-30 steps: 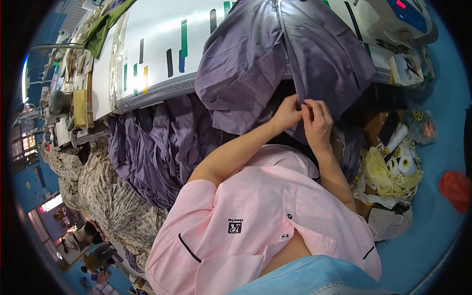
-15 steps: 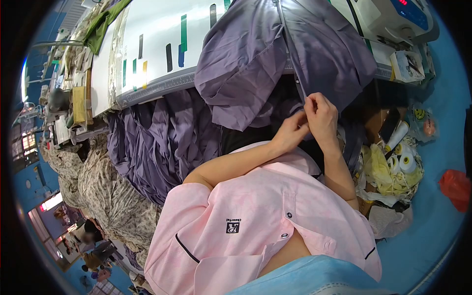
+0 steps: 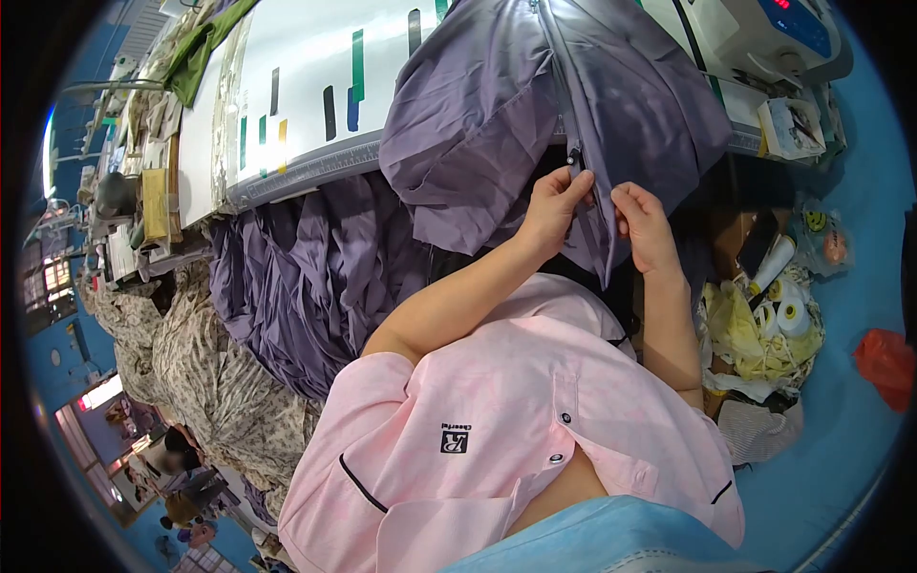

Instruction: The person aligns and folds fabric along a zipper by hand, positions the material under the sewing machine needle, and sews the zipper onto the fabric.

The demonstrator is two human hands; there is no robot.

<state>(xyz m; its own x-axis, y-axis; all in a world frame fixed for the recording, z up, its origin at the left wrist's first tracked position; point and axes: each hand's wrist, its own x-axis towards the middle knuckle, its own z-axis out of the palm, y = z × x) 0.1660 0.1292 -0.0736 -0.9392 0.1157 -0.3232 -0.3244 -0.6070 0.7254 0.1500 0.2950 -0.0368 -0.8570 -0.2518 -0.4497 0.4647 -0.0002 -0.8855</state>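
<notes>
A purple-grey garment [image 3: 478,124] with a long zipper [image 3: 564,95] drapes over the front edge of the white sewing table [image 3: 306,86]. Its zipper pull [image 3: 573,158], small and dark, sits just above my left fingertips. My left hand [image 3: 552,212] is closed, pinching the zipper edge between thumb and fingers. To the right of it, my right hand [image 3: 648,229] is closed on the neighbouring front edge of the garment. A pointed end of that edge hangs below, between both hands. Folds hide the lower zipper and some fingertips.
A ruler strip [image 3: 325,172] runs along the table edge. Bunched purple fabric [image 3: 306,277] and patterned cloth [image 3: 201,334] hang at the left. A sewing machine head [image 3: 764,38] stands at the upper right, above a basket [image 3: 812,353] with thread cones and a yellow bag [image 3: 731,320].
My hands were close together at the zipper's lower part and have parted. The left moved up towards the zipper pull, the right shifted right and slightly down. The front edge's pointed end now shows.
</notes>
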